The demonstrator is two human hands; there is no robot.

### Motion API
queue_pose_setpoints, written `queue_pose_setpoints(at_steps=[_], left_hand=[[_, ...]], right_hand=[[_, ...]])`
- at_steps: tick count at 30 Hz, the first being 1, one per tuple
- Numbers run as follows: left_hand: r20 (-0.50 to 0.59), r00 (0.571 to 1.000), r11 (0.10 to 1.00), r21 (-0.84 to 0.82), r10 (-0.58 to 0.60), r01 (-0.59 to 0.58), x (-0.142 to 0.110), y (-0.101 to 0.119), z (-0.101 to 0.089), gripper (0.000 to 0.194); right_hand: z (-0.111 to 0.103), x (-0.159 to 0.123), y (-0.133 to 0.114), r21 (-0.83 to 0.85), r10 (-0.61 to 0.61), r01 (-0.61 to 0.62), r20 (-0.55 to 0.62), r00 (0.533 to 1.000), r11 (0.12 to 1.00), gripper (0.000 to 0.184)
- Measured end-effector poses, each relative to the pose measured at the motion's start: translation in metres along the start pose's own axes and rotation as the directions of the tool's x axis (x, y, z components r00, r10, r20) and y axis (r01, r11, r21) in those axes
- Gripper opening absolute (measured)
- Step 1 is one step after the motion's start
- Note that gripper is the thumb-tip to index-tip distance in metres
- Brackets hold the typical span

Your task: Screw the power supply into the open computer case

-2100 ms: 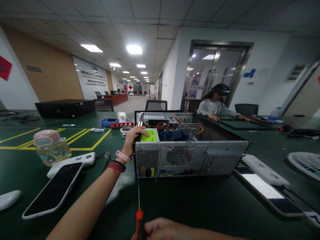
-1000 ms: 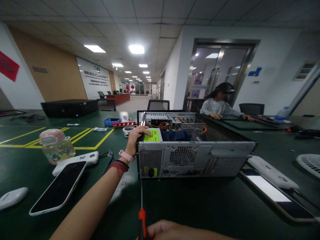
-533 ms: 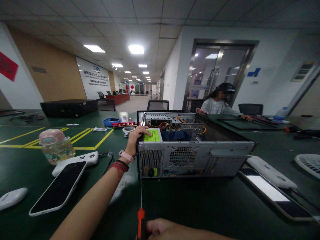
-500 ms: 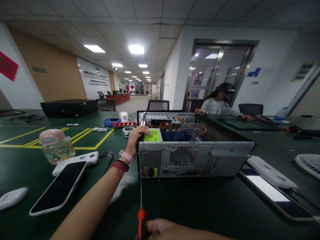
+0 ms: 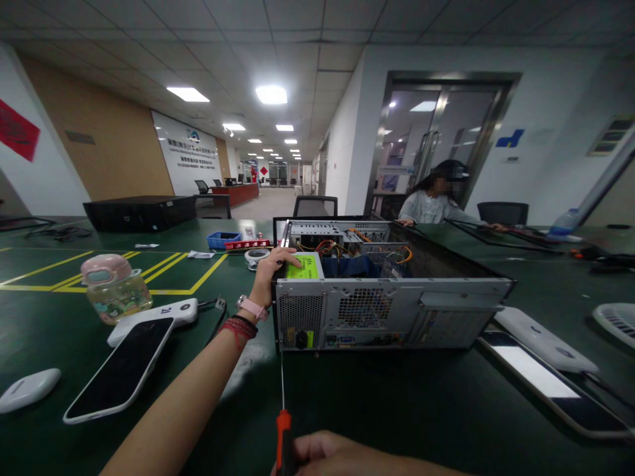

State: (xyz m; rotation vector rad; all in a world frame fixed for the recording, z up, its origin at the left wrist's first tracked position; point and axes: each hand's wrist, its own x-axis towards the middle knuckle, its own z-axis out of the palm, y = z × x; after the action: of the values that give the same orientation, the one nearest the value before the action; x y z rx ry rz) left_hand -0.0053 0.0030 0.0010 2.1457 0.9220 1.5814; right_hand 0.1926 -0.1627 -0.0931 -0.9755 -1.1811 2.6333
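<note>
An opened computer case point(image 5: 419, 311) lies on its side, its back panel facing me. My left hand point(image 5: 276, 268) rests over its near left corner, fingers stretched onto the green-labelled power supply point(image 5: 308, 266). At the bottom edge of the view, my right hand point(image 5: 322, 453) is closed round the red and black handle of a screwdriver point(image 5: 283, 423). The thin shaft points away from me, its tip at the lower left corner of the back panel, near the power socket. Whether the tip sits in a screw is too small to tell. Wires and a blue part show inside the case.
Left on the green table are a phone point(image 5: 122, 370), a power bank point(image 5: 163, 317), a drink bottle point(image 5: 116, 287) and a white earbud case point(image 5: 30, 390). Another phone point(image 5: 546, 383) lies right. Behind are a blue tray point(image 5: 223, 240), a tape roll point(image 5: 256, 255) and a seated person point(image 5: 436, 201).
My hands and the screwdriver keep nearly the same pose at the case. The view has shifted slightly. Across the table, the other person's black frame now appears tilted up.
</note>
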Motion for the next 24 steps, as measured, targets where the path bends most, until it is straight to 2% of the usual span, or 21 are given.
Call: queue_pose_setpoints(at_steps=[7,16,21,24], left_hand=[[0.017,0.999,0.999,-0.015,-0.030,0.030,0.001,0.001,0.000,0.038],[0.001,1.000,0.999,-0.033,-0.017,0.017,0.001,0.001,0.001,0.037],[-0.011,1.000,0.999,-0.046,0.009,-0.010,0.002,-0.003,0.001,0.038],[0.020,1.000,0.999,-0.038,0.000,0.001,0.004,-0.010,-0.002,0.038]], right_hand=[[-0.003,0.000,0.007,0.024,0.016,-0.015,-0.063,0.998,1.000,0.073],[-0.002,0.005,0.006,-0.001,-0.060,0.060,0.015,0.998,0.998,0.071],[0.001,0.002,0.002,0.022,-0.039,0.039,-0.023,0.999,0.999,0.073],[0.001,0.003,0.004,0.064,-0.033,0.037,-0.062,0.998,0.997,0.073]])
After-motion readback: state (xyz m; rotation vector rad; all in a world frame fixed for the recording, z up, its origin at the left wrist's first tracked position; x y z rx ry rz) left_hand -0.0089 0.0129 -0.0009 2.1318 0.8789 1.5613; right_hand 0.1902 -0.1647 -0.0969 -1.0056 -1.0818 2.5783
